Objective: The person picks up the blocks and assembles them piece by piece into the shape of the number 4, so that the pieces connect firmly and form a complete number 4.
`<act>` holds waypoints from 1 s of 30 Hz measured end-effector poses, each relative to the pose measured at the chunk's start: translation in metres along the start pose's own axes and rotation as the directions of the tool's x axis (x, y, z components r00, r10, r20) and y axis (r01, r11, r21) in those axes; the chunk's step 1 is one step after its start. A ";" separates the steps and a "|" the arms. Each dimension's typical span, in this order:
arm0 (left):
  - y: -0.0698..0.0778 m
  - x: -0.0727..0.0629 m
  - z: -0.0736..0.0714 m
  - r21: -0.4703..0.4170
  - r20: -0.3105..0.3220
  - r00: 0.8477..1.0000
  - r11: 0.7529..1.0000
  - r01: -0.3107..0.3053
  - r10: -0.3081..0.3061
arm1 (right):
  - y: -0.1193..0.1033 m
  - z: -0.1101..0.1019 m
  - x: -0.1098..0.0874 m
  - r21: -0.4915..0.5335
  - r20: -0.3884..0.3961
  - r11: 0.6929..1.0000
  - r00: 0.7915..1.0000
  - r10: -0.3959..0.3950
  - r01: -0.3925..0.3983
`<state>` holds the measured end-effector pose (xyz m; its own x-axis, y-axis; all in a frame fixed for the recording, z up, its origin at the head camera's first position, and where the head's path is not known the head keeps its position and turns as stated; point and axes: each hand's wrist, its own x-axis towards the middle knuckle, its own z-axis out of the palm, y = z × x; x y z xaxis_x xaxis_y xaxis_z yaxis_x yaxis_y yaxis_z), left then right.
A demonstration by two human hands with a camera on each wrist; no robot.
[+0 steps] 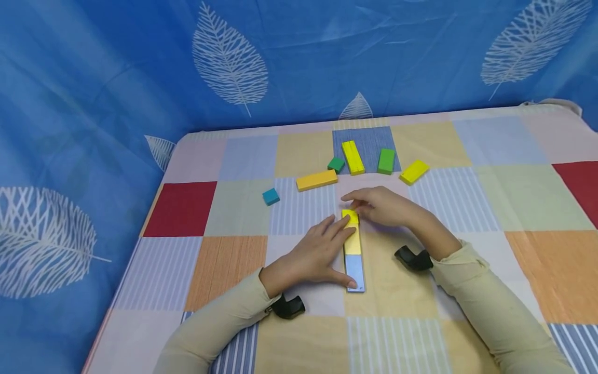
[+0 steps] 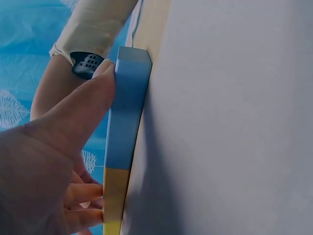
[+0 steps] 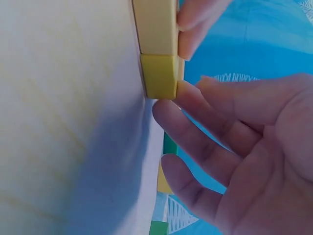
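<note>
A blue block (image 1: 354,274), a pale yellow block (image 1: 353,245) and a short bright yellow block (image 1: 350,213) lie end to end in a straight row on the patchwork cloth. My left hand (image 1: 314,255) spreads along the row's left side. Its thumb rests on the blue block near the close end, and its fingertips touch the yellow part. At the far end, my right hand (image 1: 385,206) has loosely bent fingers. In the right wrist view those fingertips (image 3: 165,108) meet the end of the short yellow block, with the thumb standing apart from it.
Beyond the hands lie a teal block (image 1: 271,197), an orange block (image 1: 316,180), a small dark green block (image 1: 336,165), a long yellow block (image 1: 353,157), a green block (image 1: 385,161) and another yellow block (image 1: 413,172). A blue leaf-print curtain (image 1: 299,57) hangs behind.
</note>
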<state>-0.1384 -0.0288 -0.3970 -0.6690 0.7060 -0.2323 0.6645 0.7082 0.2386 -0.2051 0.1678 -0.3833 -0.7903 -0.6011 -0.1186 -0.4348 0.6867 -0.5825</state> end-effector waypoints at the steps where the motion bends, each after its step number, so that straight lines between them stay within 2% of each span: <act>1: 0.000 0.000 0.000 -0.008 0.008 1.000 1.000 0.002 -0.002 | 0.000 0.000 0.000 0.012 0.007 1.000 1.000 0.003 -0.003; 10: 0.001 0.000 0.005 -0.031 0.037 0.999 1.000 -0.006 0.007 | 0.004 -0.002 0.000 0.007 0.077 1.000 0.997 0.016 -0.016; 17: 0.000 0.001 0.004 -0.013 0.035 0.999 1.000 -0.003 0.003 | 0.009 0.000 0.000 0.038 0.015 0.999 1.000 -0.015 0.015; 23: 0.000 -0.002 0.002 -0.029 0.041 0.999 1.000 0.003 -0.002 | 0.008 -0.003 0.001 0.055 0.014 0.998 0.999 -0.031 0.030; 30: 0.000 -0.004 0.003 -0.030 0.045 0.999 1.000 0.005 -0.004 | 0.010 -0.012 0.006 0.064 -0.064 0.998 0.998 0.011 -0.007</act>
<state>-0.1347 -0.0311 -0.3985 -0.6558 0.7029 -0.2754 0.6508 0.7113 0.2655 -0.2190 0.1764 -0.3804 -0.8212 -0.5659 -0.0737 -0.4007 0.6638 -0.6315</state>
